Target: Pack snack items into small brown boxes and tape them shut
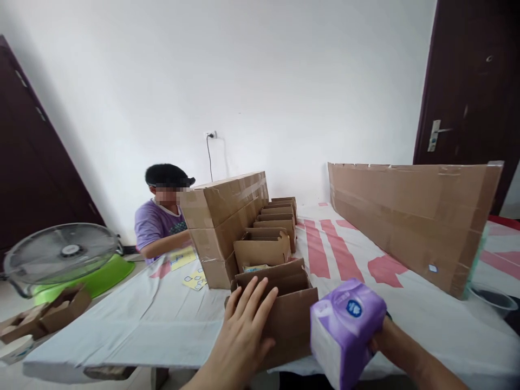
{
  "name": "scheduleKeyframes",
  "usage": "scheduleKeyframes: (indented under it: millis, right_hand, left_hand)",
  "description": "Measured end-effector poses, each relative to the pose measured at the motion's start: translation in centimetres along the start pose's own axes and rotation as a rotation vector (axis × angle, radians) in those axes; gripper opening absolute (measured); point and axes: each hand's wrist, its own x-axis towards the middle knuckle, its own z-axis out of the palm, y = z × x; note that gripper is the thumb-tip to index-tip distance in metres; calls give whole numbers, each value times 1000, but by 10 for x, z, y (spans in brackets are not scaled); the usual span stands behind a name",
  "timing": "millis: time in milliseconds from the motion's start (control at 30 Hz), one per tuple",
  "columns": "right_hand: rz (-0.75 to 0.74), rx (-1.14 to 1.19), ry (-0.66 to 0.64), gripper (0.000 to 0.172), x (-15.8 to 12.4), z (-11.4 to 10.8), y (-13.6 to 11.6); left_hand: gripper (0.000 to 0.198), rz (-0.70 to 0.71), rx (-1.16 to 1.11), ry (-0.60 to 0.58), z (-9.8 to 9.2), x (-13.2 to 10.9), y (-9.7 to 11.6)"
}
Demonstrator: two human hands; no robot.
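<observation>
My left hand [246, 330] lies spread over the near side of an open cardboard box [290, 327], its fingertips at the top edge. Gripped in my right hand [379, 338] is a purple and white tissue pack [349, 319], held to the right of that box above the table's near edge. Most of the right hand's fingers are hidden behind the pack. Behind the near box runs a row of several more open cardboard boxes [264, 252]. Something pale and blue, too small to name, shows just past the near box.
Stacked closed cartons [221, 216] form a wall left of the row. A tall cardboard panel [406, 216] stands on the right of the cloth-covered table [122, 330]. A person [160, 222] sits beyond the cartons near yellow cards [195, 280]. A fan [65, 260] stands at left.
</observation>
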Motion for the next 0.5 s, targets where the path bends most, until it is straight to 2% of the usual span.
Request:
scheduleKeyframes:
  millis: [133,233,333,400,500]
  right_hand:
    - [-13,77,-46,79,1,21,42]
    - [-58,-53,25,75,17,41,65]
    - [-42,-59,81,71,28,53,82]
    - [-44,-35,103,70,29,57,89]
    - [-44,-11,105,69,26,56,94]
  left_hand:
    - [82,-85,109,-12,26,-5,-20]
    - [76,-130,172,9,33,-10,-44]
    - [70,-174,221,40,33,-19,-63]
    - [73,-229,249,100,33,-26,-65]
    - [82,-309,277,231,41,-38,-49]
